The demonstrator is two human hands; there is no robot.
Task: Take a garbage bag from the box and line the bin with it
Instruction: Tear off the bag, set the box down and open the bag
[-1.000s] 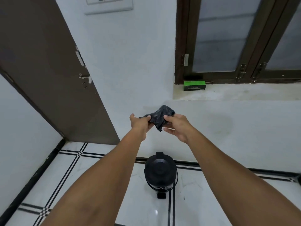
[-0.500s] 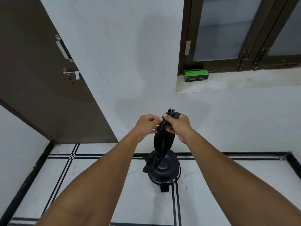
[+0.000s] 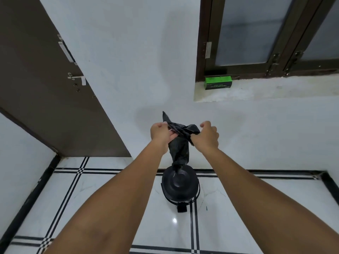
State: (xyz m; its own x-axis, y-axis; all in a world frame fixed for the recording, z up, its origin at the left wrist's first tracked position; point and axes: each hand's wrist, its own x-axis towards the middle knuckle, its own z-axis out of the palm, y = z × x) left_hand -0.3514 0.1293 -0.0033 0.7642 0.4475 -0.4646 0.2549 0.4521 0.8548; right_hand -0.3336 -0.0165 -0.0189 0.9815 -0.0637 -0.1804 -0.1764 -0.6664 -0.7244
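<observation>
A black garbage bag point(image 3: 179, 145) hangs between my two hands, its top edge stretched across and its crumpled tail dangling down. My left hand point(image 3: 161, 133) pinches the bag's left corner. My right hand point(image 3: 208, 135) grips the bag's right side. Directly below the bag stands a black pedal bin point(image 3: 180, 186) on the tiled floor, its round lid down and its pedal toward me. The green and black bag box point(image 3: 218, 83) lies on the window sill at the upper right.
A brown door point(image 3: 45, 85) stands open against the left wall. A dark-framed window point(image 3: 256, 33) sits above the sill point(image 3: 275, 90). White floor tiles point(image 3: 110, 208) with black stripes surround the bin, which is close to the white wall point(image 3: 128, 61).
The folded bag has unrolled and now hangs down toward the bin. My hands have moved apart, spreading the bag's top edge. The view has tilted downward slightly.
</observation>
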